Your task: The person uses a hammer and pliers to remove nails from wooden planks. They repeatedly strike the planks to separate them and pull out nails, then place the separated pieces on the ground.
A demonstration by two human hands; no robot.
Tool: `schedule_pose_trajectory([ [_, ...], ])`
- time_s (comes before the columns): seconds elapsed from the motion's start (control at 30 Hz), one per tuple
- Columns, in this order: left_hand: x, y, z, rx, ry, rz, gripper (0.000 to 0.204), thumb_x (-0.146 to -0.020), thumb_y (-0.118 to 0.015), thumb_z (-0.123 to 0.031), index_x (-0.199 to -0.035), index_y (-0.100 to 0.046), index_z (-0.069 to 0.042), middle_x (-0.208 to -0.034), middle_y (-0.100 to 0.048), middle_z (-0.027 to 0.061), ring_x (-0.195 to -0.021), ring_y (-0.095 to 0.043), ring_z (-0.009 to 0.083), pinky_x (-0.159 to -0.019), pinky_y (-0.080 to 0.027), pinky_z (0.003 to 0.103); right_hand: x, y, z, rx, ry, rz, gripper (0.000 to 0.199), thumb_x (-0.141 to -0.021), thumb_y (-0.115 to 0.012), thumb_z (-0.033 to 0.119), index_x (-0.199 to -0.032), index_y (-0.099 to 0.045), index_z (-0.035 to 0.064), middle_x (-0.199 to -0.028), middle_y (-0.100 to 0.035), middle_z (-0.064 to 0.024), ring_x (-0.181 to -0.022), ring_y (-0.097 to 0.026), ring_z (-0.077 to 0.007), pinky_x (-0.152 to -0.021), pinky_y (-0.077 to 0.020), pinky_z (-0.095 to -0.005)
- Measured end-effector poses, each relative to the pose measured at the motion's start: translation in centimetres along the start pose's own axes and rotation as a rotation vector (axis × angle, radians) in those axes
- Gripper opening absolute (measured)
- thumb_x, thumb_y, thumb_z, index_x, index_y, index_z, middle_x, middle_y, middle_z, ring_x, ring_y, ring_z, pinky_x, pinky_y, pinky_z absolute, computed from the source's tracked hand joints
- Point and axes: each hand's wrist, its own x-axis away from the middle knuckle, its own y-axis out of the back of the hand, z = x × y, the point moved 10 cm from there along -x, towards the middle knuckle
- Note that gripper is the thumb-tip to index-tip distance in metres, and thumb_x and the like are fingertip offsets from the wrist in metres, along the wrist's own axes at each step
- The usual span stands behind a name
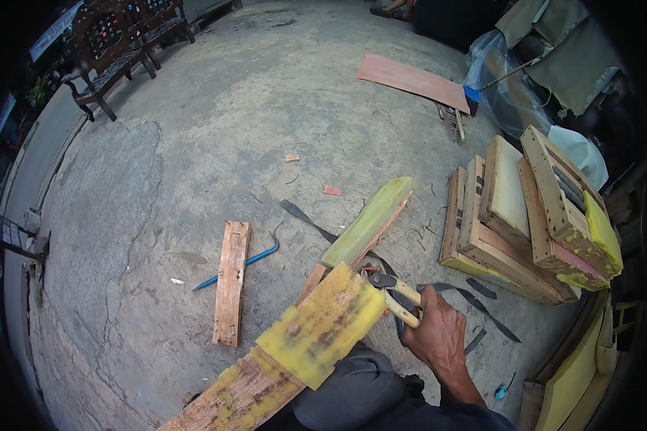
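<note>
My right hand (pixel 438 334) grips the yellow handles of a pair of pincers (pixel 394 291), whose dark jaws bite at the edge of a wooden frame piece (pixel 323 323) faced with yellow foam. That long piece runs from the lower left across my lap (pixel 352 391). Beyond it a second foam-covered board (pixel 370 219) slants away to the upper right. My left hand is not in view.
A short plank (pixel 231 281) and a blue crowbar (pixel 241 264) lie on the concrete floor to the left. Stacked foam-padded wooden frames (pixel 532 223) stand at the right, black strips (pixel 474 298) beside them. A pinkish board (pixel 413 80) lies far ahead; wooden chairs (pixel 118 43) stand far left.
</note>
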Motion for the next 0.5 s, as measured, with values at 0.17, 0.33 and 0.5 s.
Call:
schedule_pose_trajectory([
  [0.17,-0.9,-0.7,-0.9,0.007,-0.042,0.014,0.08,-0.105,-0.041,-0.064,-0.107,-0.058,0.015,-0.11,-0.057,0.0352,-0.106,-0.054,0.0495,-0.095,-0.041,0.054,-2.4,-0.6,0.1,-0.061,0.308,0.161,0.032,-0.081,-0.07,0.008,-0.105,-0.05,0.0008,-0.084,-0.064,-0.0231,-0.075,-0.068,-0.0442,-0.066,-0.0525,-0.0549],
  [0.33,-2.3,-0.3,-1.8,0.002,-0.067,0.022,0.08,-0.105,-0.041,-0.063,-0.112,-0.058,0.015,-0.115,-0.056,0.0352,-0.111,-0.053,0.0493,-0.098,-0.04,0.054,-7.4,1.8,0.1,-0.042,0.634,0.176,0.043,-0.084,-0.069,0.011,-0.124,-0.053,0.0043,-0.1,-0.062,-0.0201,-0.099,-0.063,-0.0393,-0.086,-0.0481,-0.0523],
  [0.5,-2.6,0.4,-1.2,-0.033,-0.068,0.033,0.079,-0.106,-0.04,-0.062,-0.116,-0.057,0.014,-0.119,-0.056,0.0352,-0.115,-0.052,0.0491,-0.102,-0.039,0.054,-10.2,1.2,1.6,0.014,0.887,0.153,0.039,-0.084,-0.073,0.02,-0.118,-0.056,0.0073,-0.096,-0.063,-0.0184,-0.093,-0.066,-0.0382,-0.082,-0.0507,-0.0519],
])
